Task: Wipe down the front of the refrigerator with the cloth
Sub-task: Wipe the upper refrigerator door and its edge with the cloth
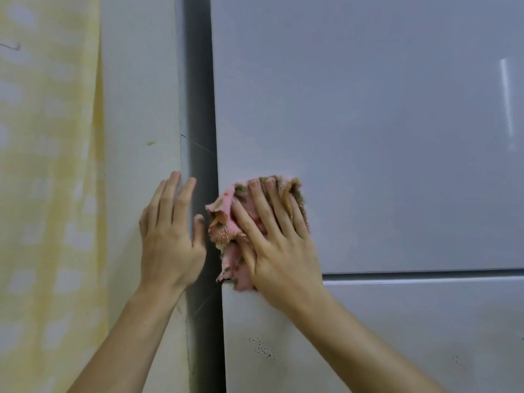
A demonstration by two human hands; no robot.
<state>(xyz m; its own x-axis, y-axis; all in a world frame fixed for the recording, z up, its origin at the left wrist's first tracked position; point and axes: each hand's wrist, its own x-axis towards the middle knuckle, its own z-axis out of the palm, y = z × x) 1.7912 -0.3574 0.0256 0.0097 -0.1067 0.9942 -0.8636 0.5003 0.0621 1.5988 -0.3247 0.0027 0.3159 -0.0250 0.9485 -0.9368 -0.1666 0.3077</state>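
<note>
The cloth, pink with green and orange patches and frayed edges, lies bunched against the lower left corner of the refrigerator's upper door, its bottom hanging over the seam onto the lower door. The right hand presses it flat to the door, fingers straight, spread and pointing up, forearm rising from the lower right. The left hand holds nothing: it rests open-palmed on the edge of the pale wall, fingers upward, thumb reaching over the dark gap beside the refrigerator. Dark specks mark the lower door; a yellow curtain hangs far left
</note>
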